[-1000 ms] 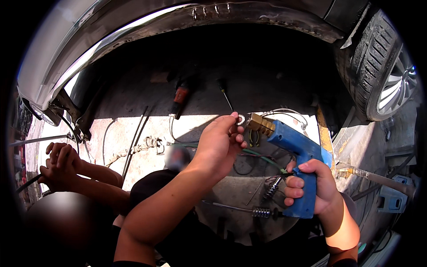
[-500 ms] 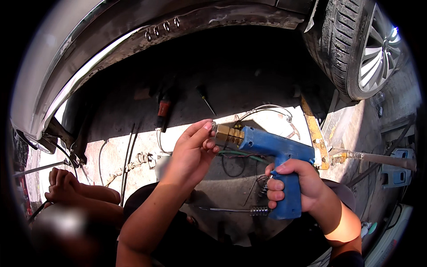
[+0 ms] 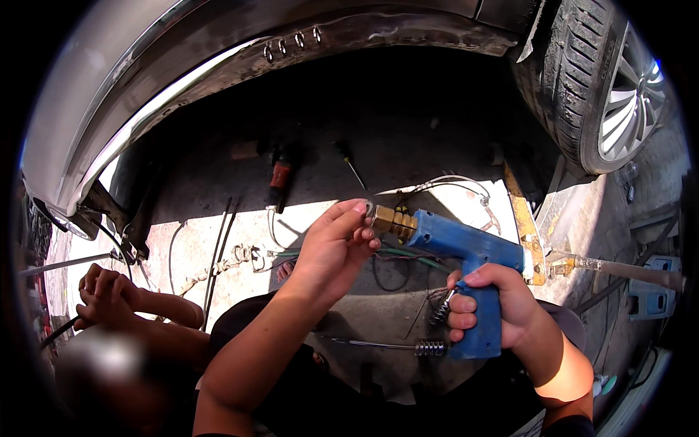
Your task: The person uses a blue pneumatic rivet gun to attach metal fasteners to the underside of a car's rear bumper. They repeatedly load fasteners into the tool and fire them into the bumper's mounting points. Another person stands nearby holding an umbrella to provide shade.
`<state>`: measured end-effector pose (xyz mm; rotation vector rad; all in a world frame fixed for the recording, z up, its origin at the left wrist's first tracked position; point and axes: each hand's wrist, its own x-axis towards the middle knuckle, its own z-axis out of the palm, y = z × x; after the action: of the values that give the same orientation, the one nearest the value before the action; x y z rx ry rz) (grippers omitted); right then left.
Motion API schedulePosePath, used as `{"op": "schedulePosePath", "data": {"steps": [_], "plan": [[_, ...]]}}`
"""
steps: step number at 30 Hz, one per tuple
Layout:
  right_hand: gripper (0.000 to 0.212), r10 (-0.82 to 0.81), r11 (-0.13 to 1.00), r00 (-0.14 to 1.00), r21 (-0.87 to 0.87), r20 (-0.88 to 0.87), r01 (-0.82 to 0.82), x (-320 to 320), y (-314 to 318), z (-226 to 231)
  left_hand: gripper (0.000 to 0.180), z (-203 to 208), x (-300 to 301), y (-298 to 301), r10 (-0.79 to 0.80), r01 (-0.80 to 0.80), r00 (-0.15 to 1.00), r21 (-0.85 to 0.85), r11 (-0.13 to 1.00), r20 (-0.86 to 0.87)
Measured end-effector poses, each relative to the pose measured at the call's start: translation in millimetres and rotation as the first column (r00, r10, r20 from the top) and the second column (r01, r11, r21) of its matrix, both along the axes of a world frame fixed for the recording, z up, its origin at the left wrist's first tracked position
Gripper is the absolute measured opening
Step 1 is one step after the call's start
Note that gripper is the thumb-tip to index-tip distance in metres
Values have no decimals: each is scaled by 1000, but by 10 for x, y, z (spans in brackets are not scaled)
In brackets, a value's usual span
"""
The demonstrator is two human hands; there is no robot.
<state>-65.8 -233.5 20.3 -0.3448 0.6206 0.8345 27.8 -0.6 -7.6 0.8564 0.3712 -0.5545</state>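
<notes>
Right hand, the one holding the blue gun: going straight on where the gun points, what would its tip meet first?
Most likely the small metal ring pinched in the left hand, just beyond the brass tip; whether they touch, I can't tell.

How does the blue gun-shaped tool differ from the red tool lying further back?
The blue gun-shaped tool is held up in the right grip, while the red tool lies on the floor. The blue one has a handle bent down from its barrel; the red one looks straight. The blue one ends in a brass-coloured tip; the red one has dark ends. Both are long-bodied.
</notes>
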Motion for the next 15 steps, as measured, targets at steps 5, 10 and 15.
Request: {"op": "schedulePosePath", "data": {"steps": [5,10,15], "plan": [[20,-12,1000,1000,-26,-12,12,3,35,8,8,0,-1,23,23,-29,998,-97,995,-59],[21,-24,997,999,-68,-22,22,1,68,33,9,6,-32,51,48,-62,995,-167,984,-88],[24,-122,987,992,-104,26,124,-29,124,13,18,-206,-175,-117,65,-107,983,-250,962,-173]]}}
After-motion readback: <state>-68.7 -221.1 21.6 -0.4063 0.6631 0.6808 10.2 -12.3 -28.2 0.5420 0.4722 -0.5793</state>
